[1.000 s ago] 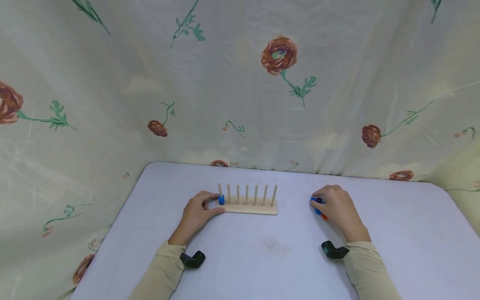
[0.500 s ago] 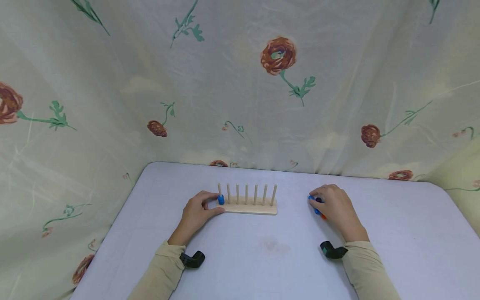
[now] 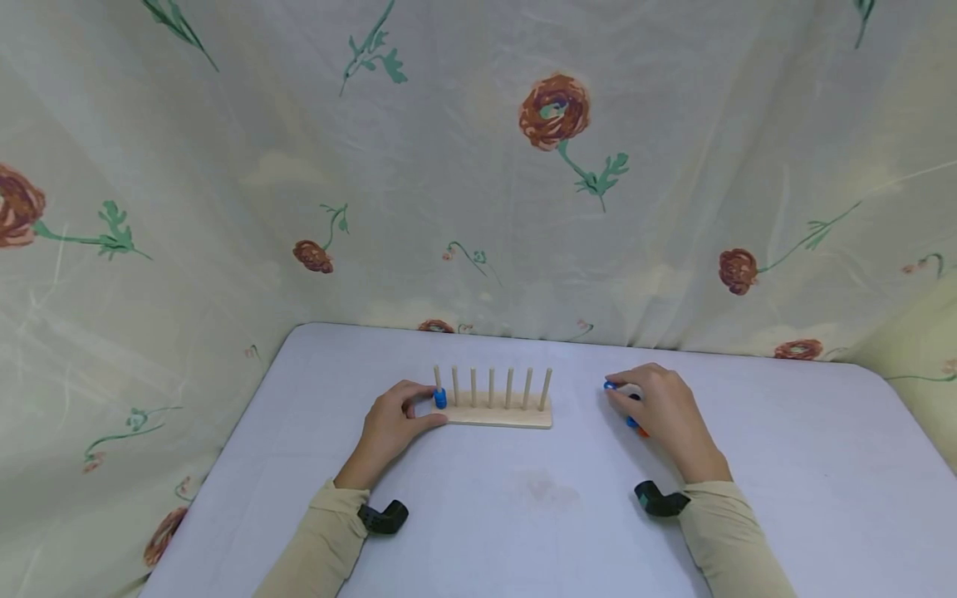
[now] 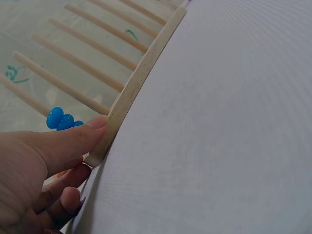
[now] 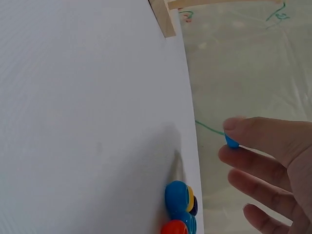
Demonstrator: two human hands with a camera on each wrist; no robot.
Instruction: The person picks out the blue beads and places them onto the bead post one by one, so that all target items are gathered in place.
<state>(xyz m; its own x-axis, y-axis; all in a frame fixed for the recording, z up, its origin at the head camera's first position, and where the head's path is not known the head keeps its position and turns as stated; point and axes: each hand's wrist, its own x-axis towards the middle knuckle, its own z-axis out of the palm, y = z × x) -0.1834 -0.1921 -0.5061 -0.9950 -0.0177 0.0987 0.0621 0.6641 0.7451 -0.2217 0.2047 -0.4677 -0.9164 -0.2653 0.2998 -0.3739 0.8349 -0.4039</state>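
Observation:
A wooden peg rack (image 3: pixel 499 419) with a row of upright pegs stands on the table. Blue beads (image 3: pixel 440 399) are stacked low on its leftmost peg; the left wrist view shows the stack (image 4: pixel 55 118) partly behind the thumb. My left hand (image 3: pixel 392 425) grips that end of the base between thumb and fingers. To the right of the rack, my right hand (image 3: pixel 668 419) pinches one blue bead (image 5: pixel 231 142) between thumb and index finger, raised off the table. Below it lie loose beads (image 5: pixel 176 196) in blue, orange-red, yellow and a dark colour, partly hidden by the hand in the head view.
The white-covered table (image 3: pixel 493 515) reaches to a flowered curtain (image 3: pixel 419 183) behind and at the sides. A dark wrist camera (image 3: pixel 384 517) sits on the left wrist and another camera (image 3: pixel 661 500) on the right one. Some table lies between rack and loose beads.
My right hand has lifted the blue bead off the group of loose beads and moved it slightly left and up. The left hand and the rack have stayed in place.

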